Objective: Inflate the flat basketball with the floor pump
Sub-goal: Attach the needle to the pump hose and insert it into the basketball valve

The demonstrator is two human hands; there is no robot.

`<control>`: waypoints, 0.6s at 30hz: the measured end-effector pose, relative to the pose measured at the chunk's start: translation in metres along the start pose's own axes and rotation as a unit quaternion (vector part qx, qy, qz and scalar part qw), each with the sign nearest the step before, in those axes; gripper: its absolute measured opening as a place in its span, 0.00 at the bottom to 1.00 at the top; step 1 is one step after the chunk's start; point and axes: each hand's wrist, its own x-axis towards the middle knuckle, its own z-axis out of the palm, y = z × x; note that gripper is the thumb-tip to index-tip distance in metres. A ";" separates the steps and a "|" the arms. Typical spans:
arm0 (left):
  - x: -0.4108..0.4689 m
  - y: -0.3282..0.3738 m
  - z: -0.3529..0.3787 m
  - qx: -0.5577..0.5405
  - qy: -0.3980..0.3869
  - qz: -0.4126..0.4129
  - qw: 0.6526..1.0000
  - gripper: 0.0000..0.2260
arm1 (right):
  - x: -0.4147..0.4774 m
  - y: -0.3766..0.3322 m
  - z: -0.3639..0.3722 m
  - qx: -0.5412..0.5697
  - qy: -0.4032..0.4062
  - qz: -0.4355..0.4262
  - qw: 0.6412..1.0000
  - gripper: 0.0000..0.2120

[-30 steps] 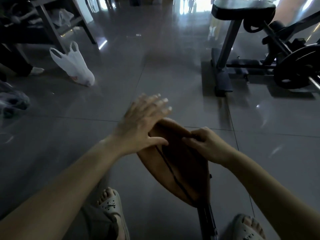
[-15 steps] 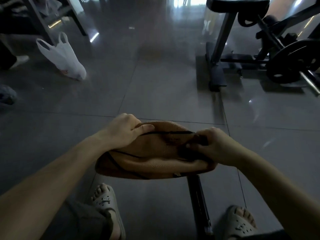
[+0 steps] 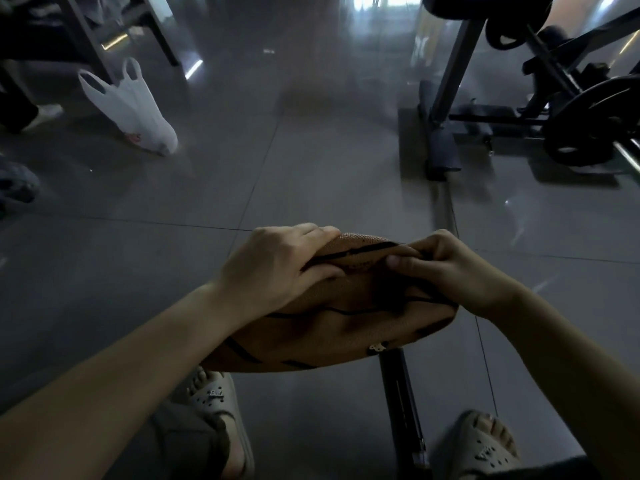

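The basketball (image 3: 346, 327) is held clear of the floor by both hands. It is gripped at its upper left by the left hand (image 3: 277, 268), with the fingers curled over the far edge and the thumb laid on the near face. Its upper fold, just right of that grip, is pinched by the right hand (image 3: 453, 271) between thumb and curled fingers. Whether a needle or a valve lies under those fingers cannot be told.

Status: the ball is collapsed and creased, so no inflation is judged to be done. A dark barrel, taken to be the floor pump (image 3: 401, 410), is seen directly below the grip, between the two feet. No hose connection to the ball can be made out. Needle insertion and pumping are judged to be outstanding.

Count:
- basketball: one
- pump: one
- hands: two
- sandals: two, one (image 3: 214, 403) below the left grip, one (image 3: 485, 441) below the right
- white plastic bag (image 3: 135, 109): one, well beyond the grip to the left
- weight bench (image 3: 450, 98): one, well beyond the grip to the right
- weight plate (image 3: 588, 123): one, beside the bench
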 end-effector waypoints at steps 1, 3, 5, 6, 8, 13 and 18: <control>0.002 0.001 0.001 0.005 0.000 0.014 1.000 0.21 | 0.000 -0.001 -0.001 0.005 -0.001 0.005 1.000 0.18; 0.003 0.000 0.002 0.001 -0.011 0.036 0.999 0.19 | -0.001 -0.005 -0.002 0.011 -0.007 0.015 1.000 0.14; 0.003 0.000 0.005 -0.009 -0.027 0.041 0.999 0.19 | -0.003 -0.007 -0.003 -0.008 -0.001 0.029 1.000 0.14; 0.002 0.000 0.005 -0.014 -0.035 0.037 0.999 0.19 | -0.002 -0.008 -0.003 -0.038 0.007 0.034 0.999 0.14; 0.003 -0.001 0.003 -0.015 -0.045 0.027 0.999 0.20 | -0.002 -0.011 -0.002 -0.137 0.029 0.036 0.989 0.16; 0.006 -0.004 -0.002 -0.003 -0.071 0.010 0.997 0.24 | -0.010 -0.032 0.008 -0.288 0.126 -0.021 0.949 0.24; 0.005 0.002 -0.005 -0.031 -0.101 0.004 0.994 0.25 | -0.004 -0.039 0.018 -0.260 0.162 -0.044 0.951 0.17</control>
